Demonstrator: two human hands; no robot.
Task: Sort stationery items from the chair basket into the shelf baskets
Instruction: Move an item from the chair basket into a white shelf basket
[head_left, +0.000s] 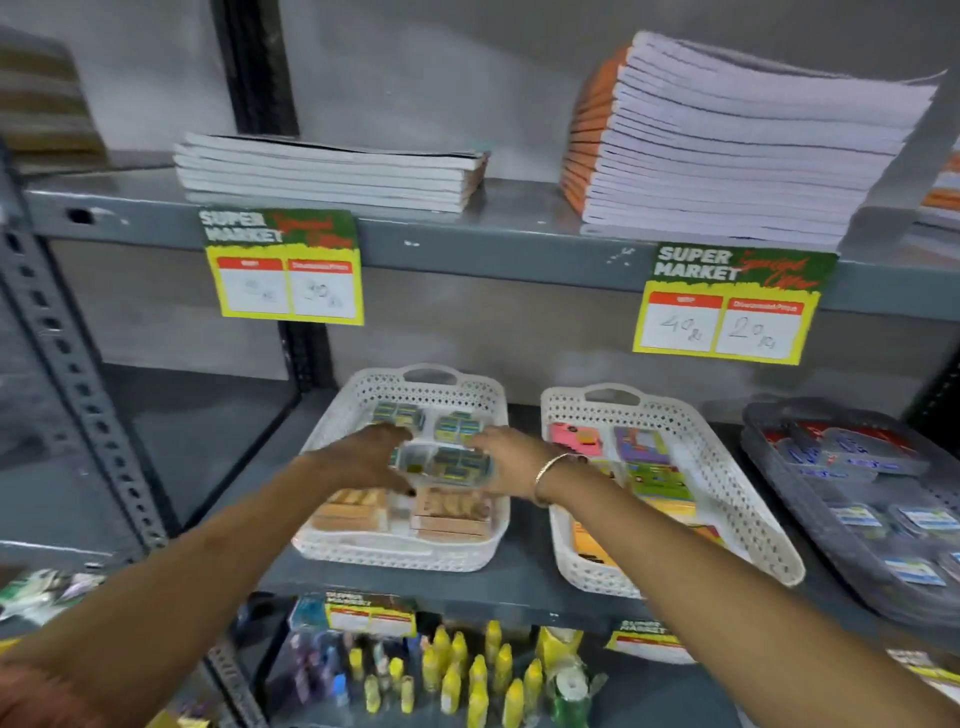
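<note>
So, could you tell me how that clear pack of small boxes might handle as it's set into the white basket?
The clear pack probably stays stiff: it spans between both hands unsagging. Its glossy wrap may be slippery. Probably light, as fingertips alone carry it.

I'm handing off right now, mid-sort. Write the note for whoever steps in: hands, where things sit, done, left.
Left hand and right hand: both grip one clear pack of small boxes, held over the left white basket.
That basket already holds similar packs at the back and tan packs in front.
Right white basket holds colourful pads. Dark tray further right holds packets.
Done: several items shelved.
Left: set this pack down. The chair basket is out of view, so the remaining count is unknown.
</note>
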